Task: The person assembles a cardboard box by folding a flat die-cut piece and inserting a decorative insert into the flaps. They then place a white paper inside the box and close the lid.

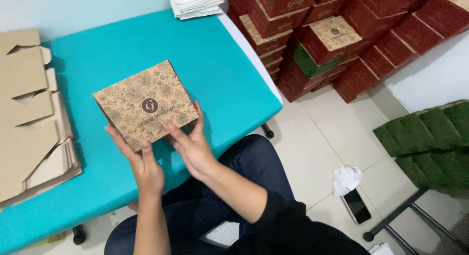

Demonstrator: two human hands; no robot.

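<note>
Looking down from my head, I hold a brown patterned box [145, 105] tilted above the teal table [215, 64]. My left hand [141, 162] cups its near edge, fingers spread underneath and thumb on the front. My right hand [193, 145] lies open against the right corner, gripping nothing else. Flat cardboard sheets [29, 118] are stacked at the table's left. Red boxes [342, 35] are piled on the floor beyond.

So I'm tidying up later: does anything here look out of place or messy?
Yes: a phone lies on the floor tiles with a crumpled white tissue beside it, next to the chair leg. One green box sits askew among the red boxes.
</note>
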